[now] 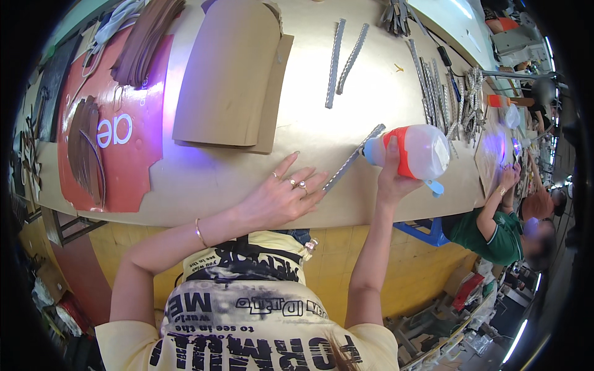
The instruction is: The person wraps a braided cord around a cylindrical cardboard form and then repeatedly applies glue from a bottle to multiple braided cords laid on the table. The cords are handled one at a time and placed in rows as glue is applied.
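My right hand (396, 177) is wrapped round a translucent plastic squeeze bottle (437, 151) with an orange-red band and a light blue cap end. The bottle lies tilted on its side, its blue end pointing left at a narrow grey braided strip (354, 158). That strip rests slantwise on the table between my hands. My left hand (284, 195) is open, palm down, its fingers spread, with a fingertip at the strip's near end. Whether it presses on the strip I cannot tell. Two more braided strips (335, 65) lie farther back.
Tan card panels (226, 80) lie left of centre on the table (297, 123). Farther left, brown strip bundles (145, 46) rest on a red sheet (154, 123). Several braided strips (433, 93) and a pen (455, 86) lie at the right. A co-worker in green (501, 238) sits at far right.
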`<state>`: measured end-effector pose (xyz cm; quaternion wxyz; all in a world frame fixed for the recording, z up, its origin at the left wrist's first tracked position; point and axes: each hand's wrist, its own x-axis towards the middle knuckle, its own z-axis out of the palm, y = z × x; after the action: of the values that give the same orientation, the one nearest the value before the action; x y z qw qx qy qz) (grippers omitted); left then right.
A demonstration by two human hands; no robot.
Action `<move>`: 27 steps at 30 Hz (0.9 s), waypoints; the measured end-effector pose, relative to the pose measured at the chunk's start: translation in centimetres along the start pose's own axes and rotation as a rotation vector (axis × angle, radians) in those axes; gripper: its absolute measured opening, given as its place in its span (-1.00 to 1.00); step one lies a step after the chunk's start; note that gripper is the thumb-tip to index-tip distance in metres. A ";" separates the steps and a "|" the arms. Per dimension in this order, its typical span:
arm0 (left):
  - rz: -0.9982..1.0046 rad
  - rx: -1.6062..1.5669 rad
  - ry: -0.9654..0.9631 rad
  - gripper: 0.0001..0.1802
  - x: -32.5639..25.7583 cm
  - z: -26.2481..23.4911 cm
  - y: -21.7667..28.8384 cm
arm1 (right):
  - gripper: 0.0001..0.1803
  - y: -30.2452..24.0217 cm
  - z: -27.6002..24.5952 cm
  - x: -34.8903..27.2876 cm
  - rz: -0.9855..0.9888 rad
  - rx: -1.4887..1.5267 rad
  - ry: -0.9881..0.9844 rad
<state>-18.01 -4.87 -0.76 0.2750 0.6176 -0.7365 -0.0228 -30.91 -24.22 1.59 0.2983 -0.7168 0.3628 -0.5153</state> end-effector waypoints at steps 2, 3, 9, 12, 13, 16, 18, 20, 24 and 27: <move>-0.006 -0.003 -0.003 -0.63 0.0 0.0 0.0 | -0.49 -0.1 -0.1 -0.2 -0.023 -0.005 -0.003; -0.008 -0.006 -0.008 -0.63 0.0 0.0 0.0 | -0.49 -0.2 -0.1 -0.4 -0.029 -0.011 -0.003; -0.021 -0.015 -0.027 -0.62 -0.2 0.0 0.0 | -0.48 -0.9 -0.3 -1.7 0.035 -0.001 -0.019; -0.028 -0.027 -0.039 -0.61 -0.2 0.1 0.1 | -0.47 -1.1 -0.5 -2.2 0.019 -0.006 -0.023; -0.034 -0.030 -0.044 -0.60 -0.3 0.1 0.1 | -0.47 -1.2 -0.5 -2.4 0.023 0.012 -0.023; -0.044 -0.026 -0.059 -0.58 -0.3 0.1 0.1 | -0.46 -1.3 -0.7 -3.1 0.022 0.003 -0.025; -0.044 -0.018 -0.068 -0.58 -0.3 0.0 0.1 | -0.45 -1.5 -0.9 -3.5 0.020 -0.019 -0.044; -0.042 -0.012 -0.073 -0.58 -0.4 -0.1 0.1 | -0.44 -1.5 -1.0 -3.9 0.031 0.018 -0.045; -0.047 -0.032 -0.039 -0.61 -0.4 -0.2 0.2 | -0.42 -2.0 -1.5 -5.1 0.046 -0.002 -0.078; -0.041 -0.024 0.006 -0.64 -0.4 -0.1 0.2 | -0.42 -2.2 -1.8 -6.0 0.058 0.002 -0.078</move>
<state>-18.10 -4.42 -0.76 0.2839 0.6294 -0.7225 -0.0354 -33.42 -18.09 0.73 0.3279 -0.7251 0.3710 -0.4786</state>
